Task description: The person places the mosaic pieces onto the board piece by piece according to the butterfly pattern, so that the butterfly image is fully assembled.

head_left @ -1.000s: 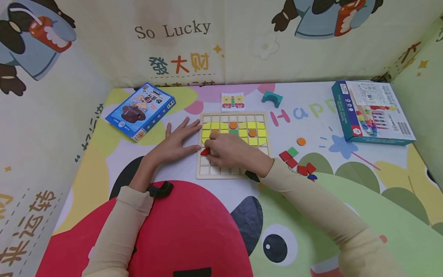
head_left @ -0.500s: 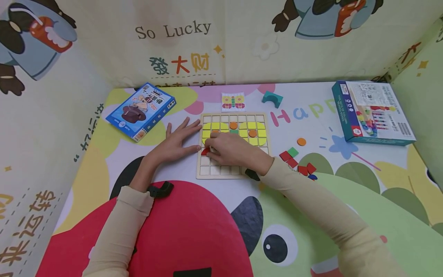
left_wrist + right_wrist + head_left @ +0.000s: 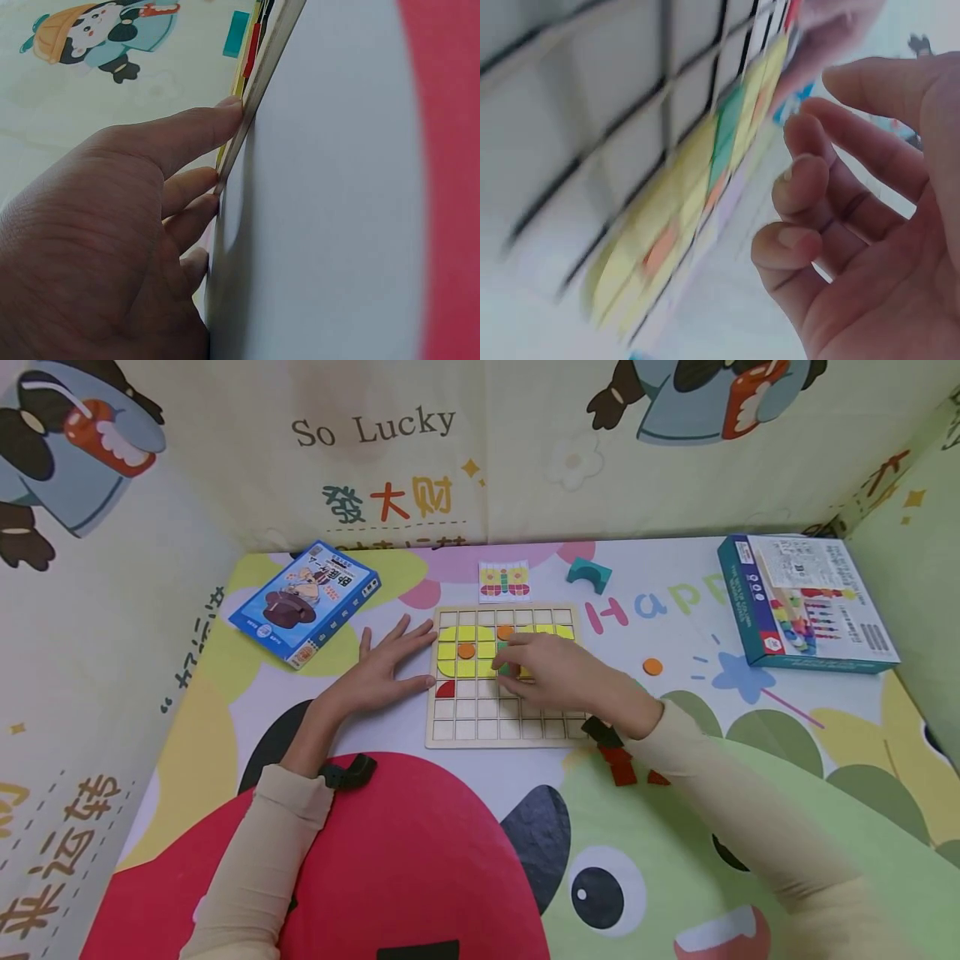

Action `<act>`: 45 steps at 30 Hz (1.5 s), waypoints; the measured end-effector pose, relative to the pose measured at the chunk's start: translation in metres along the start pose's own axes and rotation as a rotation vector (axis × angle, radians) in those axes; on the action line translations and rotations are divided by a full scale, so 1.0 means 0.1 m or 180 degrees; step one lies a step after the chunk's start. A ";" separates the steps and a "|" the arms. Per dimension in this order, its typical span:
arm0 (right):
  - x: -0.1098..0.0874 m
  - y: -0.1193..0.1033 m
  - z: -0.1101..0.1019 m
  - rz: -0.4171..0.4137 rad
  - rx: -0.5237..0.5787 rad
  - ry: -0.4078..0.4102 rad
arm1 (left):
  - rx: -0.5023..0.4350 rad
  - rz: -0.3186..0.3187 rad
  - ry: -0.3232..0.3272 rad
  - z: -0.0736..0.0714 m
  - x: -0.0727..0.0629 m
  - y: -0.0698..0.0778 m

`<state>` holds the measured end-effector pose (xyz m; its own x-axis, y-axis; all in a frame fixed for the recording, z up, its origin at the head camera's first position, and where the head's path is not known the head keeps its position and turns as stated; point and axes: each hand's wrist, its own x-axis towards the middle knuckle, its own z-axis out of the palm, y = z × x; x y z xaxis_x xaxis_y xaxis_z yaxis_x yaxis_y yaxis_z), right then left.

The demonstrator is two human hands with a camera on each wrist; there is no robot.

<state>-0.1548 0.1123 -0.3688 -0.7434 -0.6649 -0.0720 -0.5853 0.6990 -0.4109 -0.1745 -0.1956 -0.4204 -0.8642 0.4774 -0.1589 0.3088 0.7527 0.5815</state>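
Observation:
A wooden grid board (image 3: 468,731) lies at the middle of the table, its upper rows filled with yellow tiles (image 3: 467,633), orange discs (image 3: 466,651) and green squares. A red quarter-round tile (image 3: 446,690) sits in the leftmost cell below the yellow ones. My left hand (image 3: 386,668) rests flat at the board's left side, fingers spread, thumb and fingertips touching its edge in the left wrist view. Over the board's right half hovers my right hand (image 3: 558,672), hiding some tiles. In the right wrist view its fingers (image 3: 799,180) are loosely bent, apart from the thumb, holding nothing.
Loose red tiles (image 3: 622,772) lie right of the board, partly under the right forearm. An orange disc (image 3: 652,667) is farther back. Behind the board are a butterfly pattern card (image 3: 504,582) and a teal arch block (image 3: 589,574). A blue box (image 3: 303,602) and a teal-edged box (image 3: 813,606) flank them.
My right hand has let go of the red quarter-round tile, leaving it in its cell, and moved right across the board. The left hand has stayed still.

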 end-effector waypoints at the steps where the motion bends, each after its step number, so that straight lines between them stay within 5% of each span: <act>1: -0.07 0.06 -0.03 0.0044 0.0019 0.0020 | 0.0001 -0.0004 -0.0002 0.00 0.00 0.00; 11: -0.81 0.64 -0.23 0.0505 -0.0047 0.0003 | 0.0015 -0.0027 0.0003 0.00 0.00 0.00; 18: -1.11 0.85 -0.26 0.0538 0.0003 -0.0066 | 0.0017 -0.0049 0.0002 0.00 0.00 0.01; 45: -1.08 0.89 -0.12 0.0420 -0.0223 0.0064 | 0.0009 -0.0019 -0.0001 -0.01 0.00 0.02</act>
<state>-0.1304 0.2500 -0.3868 -0.8214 -0.5611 -0.1026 -0.5027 0.7971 -0.3347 -0.1739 -0.1948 -0.4184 -0.8659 0.4730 -0.1625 0.3049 0.7568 0.5782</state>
